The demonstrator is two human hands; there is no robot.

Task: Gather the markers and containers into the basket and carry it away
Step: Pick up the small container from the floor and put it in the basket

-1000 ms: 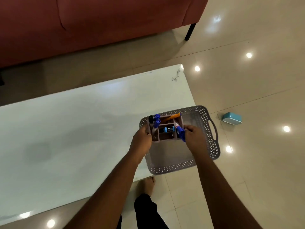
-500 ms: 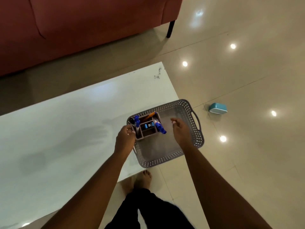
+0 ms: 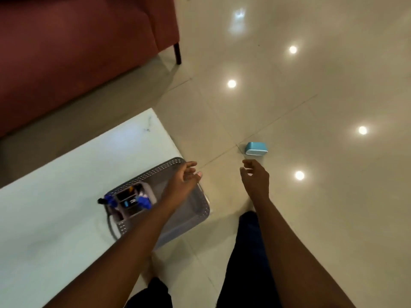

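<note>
Grey basket (image 3: pixel 191 215) untouched; both hands (image 3: pixel 181 182) hover, fingers relaxed.

You look down on a glossy beige tiled floor (image 3: pixel 311 96) with ceiling-light reflections, a dark red upholstered sofa (image 3: pixel 73 52), and a white rectangular table (image 3: pixel 55 196).
</note>
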